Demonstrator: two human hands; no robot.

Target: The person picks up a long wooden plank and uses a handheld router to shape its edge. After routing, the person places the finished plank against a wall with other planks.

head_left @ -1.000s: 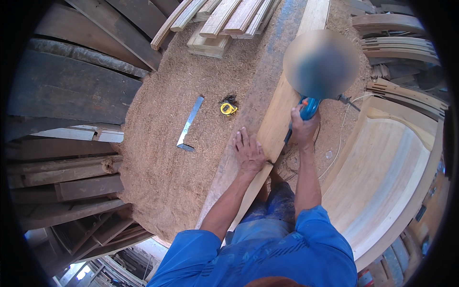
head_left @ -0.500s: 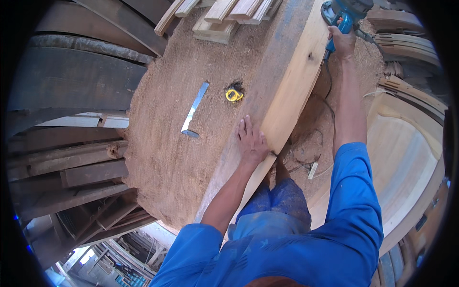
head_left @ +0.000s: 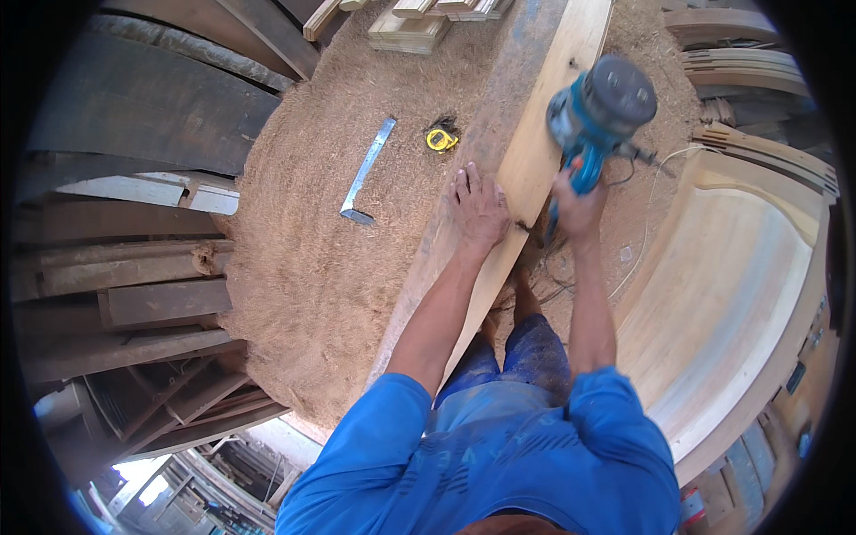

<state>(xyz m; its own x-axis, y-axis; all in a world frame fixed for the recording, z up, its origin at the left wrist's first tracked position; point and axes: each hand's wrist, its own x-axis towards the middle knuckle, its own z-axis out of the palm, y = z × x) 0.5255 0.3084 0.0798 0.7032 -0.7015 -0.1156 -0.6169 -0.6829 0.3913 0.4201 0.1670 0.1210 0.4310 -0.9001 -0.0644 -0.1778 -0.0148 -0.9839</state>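
My right hand (head_left: pixel 580 205) is wrapped round the blue handle of a router (head_left: pixel 599 105), which has a dark round motor top. The router is at the right edge of a long pale board (head_left: pixel 528 168); whether its base rests on the wood or hangs just off it I cannot tell. A weathered greyish plank (head_left: pixel 471 134) runs alongside the board on its left. My left hand (head_left: pixel 480 209) lies flat with fingers spread over the plank, its heel by the board. Left of it, a yellow tape measure (head_left: pixel 440 140) and a metal try square (head_left: pixel 367 174) lie on sawdust.
Sawdust (head_left: pixel 312 294) covers the ground around the boards. Dark planks (head_left: pixel 169 98) are stacked along the left side. Pale milled pieces (head_left: pixel 410 31) lie at the far end. A large curved wooden panel (head_left: pixel 731 276) stands at the right, below stacked curved pieces (head_left: pixel 740 67). A cord trails near my legs.
My right hand has brought the router back from the far end, nearer to my body. My left hand stays flat on the plank, while the whole view has shifted slightly.
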